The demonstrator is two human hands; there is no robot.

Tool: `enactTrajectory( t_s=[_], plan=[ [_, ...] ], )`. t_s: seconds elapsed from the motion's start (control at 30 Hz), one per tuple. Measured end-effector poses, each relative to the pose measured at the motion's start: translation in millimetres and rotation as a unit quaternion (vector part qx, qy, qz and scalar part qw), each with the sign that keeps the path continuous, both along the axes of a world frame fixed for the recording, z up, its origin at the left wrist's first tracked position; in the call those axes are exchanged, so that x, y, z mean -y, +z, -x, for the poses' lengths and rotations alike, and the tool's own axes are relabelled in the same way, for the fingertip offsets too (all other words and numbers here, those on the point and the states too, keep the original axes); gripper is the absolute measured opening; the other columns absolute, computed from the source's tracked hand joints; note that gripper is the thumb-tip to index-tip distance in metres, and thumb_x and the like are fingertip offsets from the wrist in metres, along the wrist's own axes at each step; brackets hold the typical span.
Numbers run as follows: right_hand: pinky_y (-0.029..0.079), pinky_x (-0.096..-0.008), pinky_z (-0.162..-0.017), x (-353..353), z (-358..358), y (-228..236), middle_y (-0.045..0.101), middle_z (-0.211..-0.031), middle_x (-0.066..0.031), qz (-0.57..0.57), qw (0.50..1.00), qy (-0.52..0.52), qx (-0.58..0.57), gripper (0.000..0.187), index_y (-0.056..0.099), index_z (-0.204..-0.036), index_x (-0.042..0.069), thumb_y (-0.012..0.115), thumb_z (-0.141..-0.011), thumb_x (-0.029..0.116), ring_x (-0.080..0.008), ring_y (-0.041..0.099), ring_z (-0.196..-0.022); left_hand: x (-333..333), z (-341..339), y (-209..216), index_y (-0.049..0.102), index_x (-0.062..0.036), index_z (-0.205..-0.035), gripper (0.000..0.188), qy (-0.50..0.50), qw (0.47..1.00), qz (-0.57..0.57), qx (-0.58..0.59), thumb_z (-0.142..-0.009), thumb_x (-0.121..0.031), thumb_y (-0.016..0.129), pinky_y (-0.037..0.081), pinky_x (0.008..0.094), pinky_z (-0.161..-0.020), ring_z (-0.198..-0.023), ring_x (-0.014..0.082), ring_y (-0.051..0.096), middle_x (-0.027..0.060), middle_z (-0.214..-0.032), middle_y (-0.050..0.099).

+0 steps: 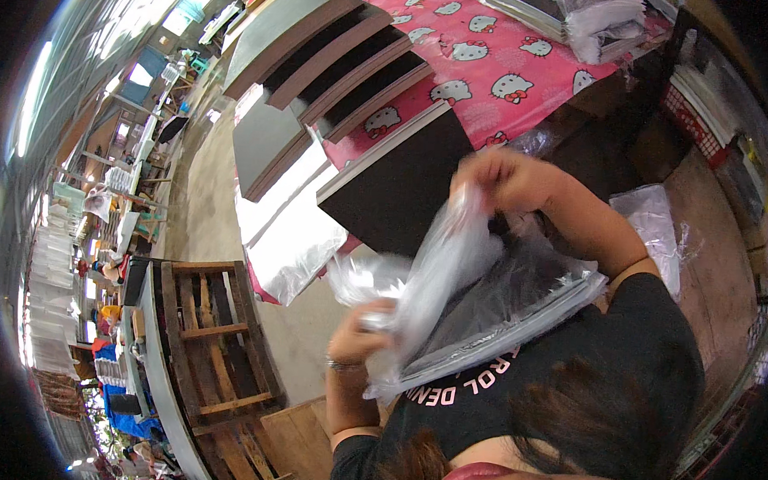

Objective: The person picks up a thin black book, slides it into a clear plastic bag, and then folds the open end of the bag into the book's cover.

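A clear plastic bag (451, 268) hangs in front of my chest. My left hand (360, 332), with a bracelet at the wrist, is closed on one side of it, low and to the left. Higher up and to the right, my right hand (504, 181) is closed on a gathered part of the bag and slightly blurred by motion. Inside or behind the plastic, close to my black shirt, lies a flat piece with a grey layered edge (508, 333). What it is I cannot tell. Just beyond my hands a dark flat board (403, 173) lies on the table.
A pink patterned cloth (483, 57) covers the table. Several dark boards with brownish edges (348, 61) are stacked at its far left. White plastic sheets (287, 228) lie at the near left. A wooden pallet (216, 336) stands at left, and a red crate (692, 128) at right.
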State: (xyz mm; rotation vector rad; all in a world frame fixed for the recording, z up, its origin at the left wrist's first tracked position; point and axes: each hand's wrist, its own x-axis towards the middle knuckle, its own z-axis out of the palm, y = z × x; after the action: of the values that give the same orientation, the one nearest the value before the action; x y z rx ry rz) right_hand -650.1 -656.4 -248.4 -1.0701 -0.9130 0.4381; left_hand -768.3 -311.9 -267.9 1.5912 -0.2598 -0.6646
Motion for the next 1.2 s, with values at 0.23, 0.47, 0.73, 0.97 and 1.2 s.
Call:
enactTrajectory(
  t_s=[0.23, 0.47, 0.73, 0.97, 1.2],
  plan=[
    [0.047, -0.0284, -0.064, 21.7, -13.9, -7.9, 0.062, -0.078, -0.0014, 0.219, 0.971, 0.051, 0.083, 0.023, 0.061, -0.080, 0.004, 0.065, -0.086, 0.025, -0.0106, 0.057, -0.069, -54.0, -18.3, -26.0, 0.057, -0.0008, -0.115, 0.038, -0.021, 0.927, 0.368, 0.074, -0.087, -0.025, 0.063, 0.051, 0.0512, -0.077, -0.095, 0.0345, 0.062, 0.0143, -0.104, 0.064],
    [0.046, -0.0254, -0.056, 13.9, -13.7, -19.2, 0.062, -0.080, -0.0050, -0.011, 0.959, -0.096, -0.266, 0.016, 0.061, -0.091, 0.004, 0.062, -0.088, 0.020, -0.0122, 0.056, -0.063, -5.3, -18.6, -14.5, 0.065, -0.0015, -0.100, 0.033, -0.031, 0.994, 0.048, 0.090, -0.082, -0.030, 0.064, 0.053, 0.0468, -0.073, -0.086, 0.0326, 0.064, 0.0159, -0.093, 0.066],
    [0.054, -0.0335, -0.069, 20.3, -20.3, -8.6, 0.060, -0.085, -0.0052, -0.207, 0.961, -0.020, -0.183, 0.033, 0.050, -0.109, 0.005, 0.067, -0.082, 0.016, -0.0179, 0.063, -0.077, -24.8, -25.9, -43.4, 0.062, 0.0027, -0.101, 0.038, 0.051, 0.995, 0.088, 0.012, -0.073, -0.019, 0.074, 0.048, 0.0336, -0.063, -0.069, 0.0200, 0.059, 0.0079, -0.081, 0.063],
    [0.043, -0.0246, -0.064, 16.9, -48.0, -15.3, 0.050, -0.080, -0.0008, 0.070, 0.971, -0.229, 0.022, 0.039, 0.050, -0.120, 0.006, 0.056, -0.082, 0.002, -0.0095, 0.051, -0.068, -6.2, -92.6, -1.2, 0.045, 0.0045, -0.124, 0.046, 0.457, 0.867, 0.160, 0.121, -0.080, -0.002, 0.056, 0.041, 0.0252, -0.054, -0.061, 0.0110, 0.052, 0.0048, -0.075, 0.058],
    [0.045, -0.0329, -0.070, 2.6, -19.1, -26.8, 0.049, -0.096, -0.0152, 0.200, 0.758, -0.537, 0.312, 0.032, 0.059, -0.111, 0.000, 0.055, -0.079, -0.001, -0.0260, 0.055, -0.080, 44.1, -85.7, 1.3, 0.052, -0.0037, -0.121, 0.035, 0.433, 0.827, -0.142, 0.330, -0.087, 0.004, 0.045, 0.028, 0.0209, -0.045, -0.052, 0.0033, 0.035, -0.0034, -0.067, 0.046]
  ],
)
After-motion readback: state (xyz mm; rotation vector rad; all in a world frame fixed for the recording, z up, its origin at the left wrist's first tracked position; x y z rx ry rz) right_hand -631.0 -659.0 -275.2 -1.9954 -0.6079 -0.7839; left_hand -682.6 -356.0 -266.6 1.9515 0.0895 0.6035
